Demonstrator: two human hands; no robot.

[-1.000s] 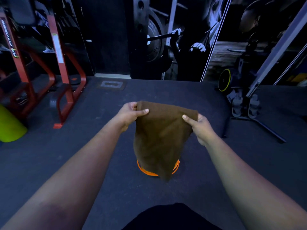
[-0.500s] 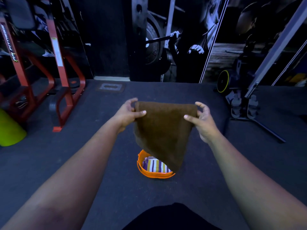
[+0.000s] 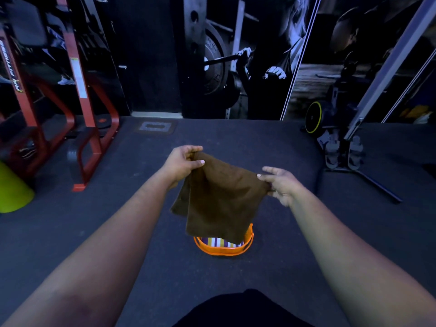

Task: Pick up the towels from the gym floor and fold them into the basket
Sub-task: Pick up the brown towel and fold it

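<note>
Head view shows your left hand (image 3: 182, 162) pinching one top corner of the brown towel (image 3: 219, 197) and your right hand (image 3: 280, 184) pinching the other, thumb against fingers. You hold the towel up in the air, doubled over (a second layer peeks out at its left edge), with its lower end hanging over the orange basket (image 3: 224, 249) on the dark gym floor (image 3: 118, 232). A striped towel (image 3: 219, 242) lies inside the basket. Red exercise frame (image 3: 82, 128) stands to your left.
</note>
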